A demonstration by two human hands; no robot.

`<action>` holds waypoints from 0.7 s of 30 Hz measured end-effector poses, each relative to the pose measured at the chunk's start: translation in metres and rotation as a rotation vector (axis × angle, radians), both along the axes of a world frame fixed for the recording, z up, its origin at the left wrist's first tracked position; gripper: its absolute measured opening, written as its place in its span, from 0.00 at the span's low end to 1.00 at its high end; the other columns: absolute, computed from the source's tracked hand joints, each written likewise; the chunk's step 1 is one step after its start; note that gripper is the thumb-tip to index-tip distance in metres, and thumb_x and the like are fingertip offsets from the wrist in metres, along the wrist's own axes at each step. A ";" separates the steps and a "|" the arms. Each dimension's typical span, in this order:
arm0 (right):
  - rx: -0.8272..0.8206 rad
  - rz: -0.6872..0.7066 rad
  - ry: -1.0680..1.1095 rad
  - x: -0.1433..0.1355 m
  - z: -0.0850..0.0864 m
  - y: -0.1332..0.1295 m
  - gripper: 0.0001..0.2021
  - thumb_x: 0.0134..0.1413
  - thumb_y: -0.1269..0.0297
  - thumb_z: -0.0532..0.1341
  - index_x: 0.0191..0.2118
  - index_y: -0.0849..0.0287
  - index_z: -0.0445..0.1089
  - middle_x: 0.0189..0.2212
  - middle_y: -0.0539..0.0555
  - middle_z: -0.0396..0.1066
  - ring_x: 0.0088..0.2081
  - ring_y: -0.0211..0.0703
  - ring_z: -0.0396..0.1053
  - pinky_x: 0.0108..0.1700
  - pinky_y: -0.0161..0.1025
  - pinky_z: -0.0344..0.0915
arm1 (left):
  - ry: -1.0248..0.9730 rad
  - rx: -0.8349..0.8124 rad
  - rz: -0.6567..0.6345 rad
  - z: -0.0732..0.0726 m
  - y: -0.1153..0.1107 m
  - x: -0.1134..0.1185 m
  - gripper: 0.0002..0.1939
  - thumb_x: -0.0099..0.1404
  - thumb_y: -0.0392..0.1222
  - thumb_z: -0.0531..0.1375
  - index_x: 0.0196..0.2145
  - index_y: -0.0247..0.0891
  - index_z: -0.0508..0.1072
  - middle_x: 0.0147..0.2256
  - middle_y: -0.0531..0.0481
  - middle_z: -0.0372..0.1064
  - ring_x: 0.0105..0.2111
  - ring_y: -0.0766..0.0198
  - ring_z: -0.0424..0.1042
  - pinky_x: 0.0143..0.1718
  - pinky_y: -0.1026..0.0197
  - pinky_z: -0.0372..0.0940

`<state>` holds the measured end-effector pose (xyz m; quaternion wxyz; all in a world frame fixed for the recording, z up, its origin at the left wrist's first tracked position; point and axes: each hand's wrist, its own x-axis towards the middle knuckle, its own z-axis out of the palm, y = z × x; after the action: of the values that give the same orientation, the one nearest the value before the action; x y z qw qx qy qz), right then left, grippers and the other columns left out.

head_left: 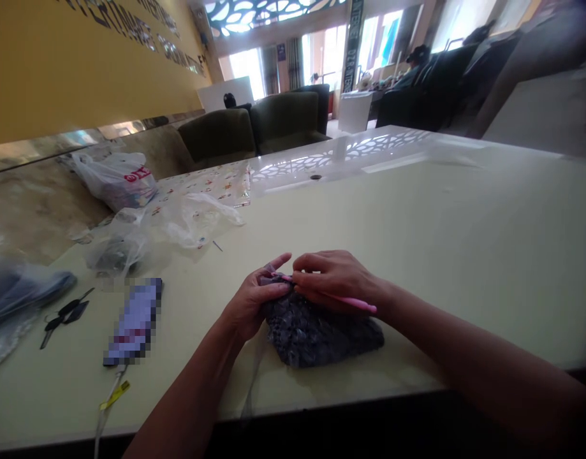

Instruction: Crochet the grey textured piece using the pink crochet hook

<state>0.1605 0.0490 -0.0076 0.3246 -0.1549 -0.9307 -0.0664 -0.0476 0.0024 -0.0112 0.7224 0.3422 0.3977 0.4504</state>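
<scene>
A dark grey crocheted piece [321, 335] rests near the front edge of the table, its surface bumpy and ruffled. My left hand [254, 296] pinches its upper left edge between thumb and fingers, with the index finger raised. In my right hand [333, 274] is a pink crochet hook [352, 301], its handle end sticking out below the palm. The hook's tip meets the work beside my left fingers; the exact stitch is too small to make out. A thin greyish strand [254, 382] hangs from the left hand over the table edge.
On the pale table [440, 255], a phone [134, 322] with a white cable [111, 392] and keys [65, 314] lie at left. Behind them are clear plastic bags [192, 220] and a filled white bag [118, 175]. Dark chairs [285, 121] stand beyond; a person [414, 67] sits far off.
</scene>
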 end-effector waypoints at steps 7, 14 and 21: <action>-0.543 0.256 0.206 0.007 0.018 0.001 0.10 0.66 0.68 0.56 0.36 0.62 0.73 0.40 0.57 0.71 0.37 0.37 0.69 0.39 0.35 0.65 | 0.121 0.083 0.087 0.003 0.002 -0.005 0.26 0.51 0.33 0.71 0.50 0.37 0.79 0.45 0.44 0.78 0.37 0.63 0.76 0.44 0.62 0.66; -1.067 0.256 0.398 -0.003 0.010 0.000 0.08 0.63 0.66 0.59 0.35 0.63 0.74 0.32 0.52 0.72 0.32 0.35 0.67 0.34 0.33 0.63 | 0.145 0.132 0.113 -0.002 -0.001 -0.001 0.28 0.52 0.36 0.72 0.52 0.39 0.78 0.39 0.47 0.79 0.37 0.62 0.75 0.44 0.62 0.65; -0.988 0.199 0.549 -0.014 0.003 -0.013 0.07 0.62 0.65 0.60 0.37 0.61 0.74 0.34 0.52 0.76 0.37 0.38 0.72 0.42 0.35 0.67 | 0.303 0.351 -0.045 0.001 -0.007 0.006 0.19 0.65 0.46 0.63 0.53 0.42 0.77 0.53 0.44 0.74 0.53 0.53 0.71 0.56 0.55 0.61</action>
<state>0.1468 0.0360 -0.0047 0.4481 -0.2112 -0.7430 0.4500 -0.0414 -0.0043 -0.0105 0.5939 0.5350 0.4095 0.4397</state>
